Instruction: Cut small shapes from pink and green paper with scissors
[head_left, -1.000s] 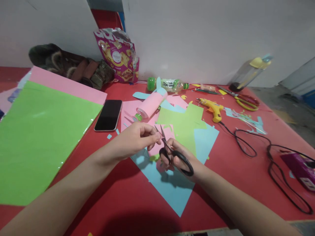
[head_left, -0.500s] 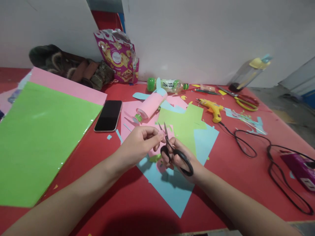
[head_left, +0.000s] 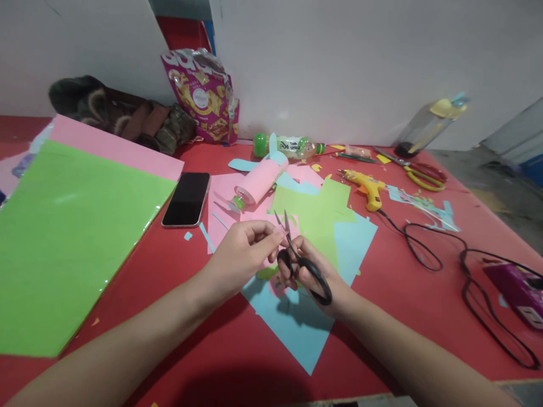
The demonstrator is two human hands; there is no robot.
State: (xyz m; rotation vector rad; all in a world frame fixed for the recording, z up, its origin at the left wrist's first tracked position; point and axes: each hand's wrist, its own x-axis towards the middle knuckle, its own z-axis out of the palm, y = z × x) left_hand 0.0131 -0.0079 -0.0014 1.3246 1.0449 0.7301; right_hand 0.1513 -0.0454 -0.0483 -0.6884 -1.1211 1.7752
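Observation:
My left hand (head_left: pixel 248 249) pinches a small piece of pink paper (head_left: pixel 280 230) between thumb and fingertips. In my right hand (head_left: pixel 311 268) are black-handled scissors (head_left: pixel 316 278), their blades parted a little and pointing away from me beside the pink piece. Below both hands lie blue paper (head_left: pixel 305 333), green paper (head_left: pixel 316 212) and pink scraps, overlapping on the red table. Just beyond the hands, a bottle wrapped in pink paper (head_left: pixel 263 180) lies tilted, with a green cap and blue paper strips attached at its far end.
At left are a black phone (head_left: pixel 187 199) and a stack of coloured sheets (head_left: pixel 85 243). A snack bag (head_left: pixel 203 99) and a green-capped bottle (head_left: pixel 288 147) are at the back. To the right lie a yellow glue gun (head_left: pixel 365 186), its black cord, larger scissors (head_left: pixel 426 176) and a purple power strip (head_left: pixel 515 291).
Almost nothing differs. Both hands and the scissors have shifted only very slightly, and the pinched pink paper stays by the blades.

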